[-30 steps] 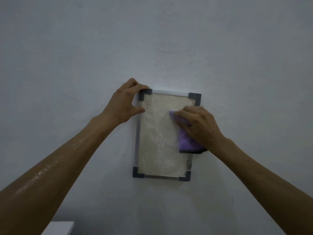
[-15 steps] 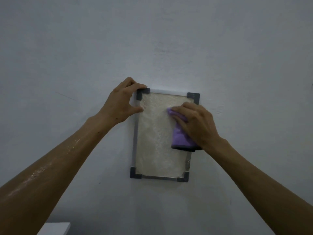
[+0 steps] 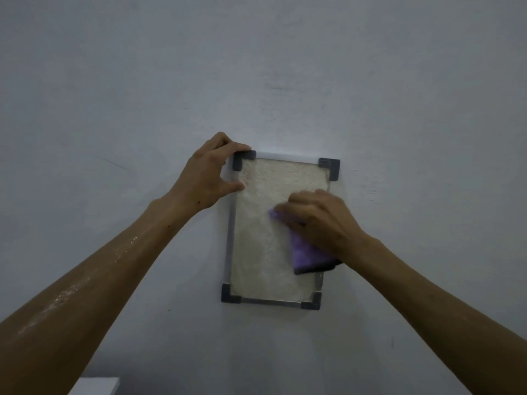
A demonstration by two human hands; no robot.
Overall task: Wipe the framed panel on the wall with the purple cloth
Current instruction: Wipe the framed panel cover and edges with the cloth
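A framed panel (image 3: 262,240) with dark grey corner pieces and a pale, rough face hangs on the wall. My left hand (image 3: 208,178) grips its top left corner, fingers over the top edge and thumb on the left side. My right hand (image 3: 319,220) holds the purple cloth (image 3: 305,255) against the right middle of the panel, with bent fingers laid over the cloth. The cloth's dark lower edge hangs out below my palm and covers part of the frame's right rail.
The wall (image 3: 256,81) around the panel is plain bluish grey. The corner of a white object (image 3: 94,386) shows at the bottom left edge of view.
My right hand has slid the purple cloth down and slightly left over the panel. My left hand stays on the top left corner.
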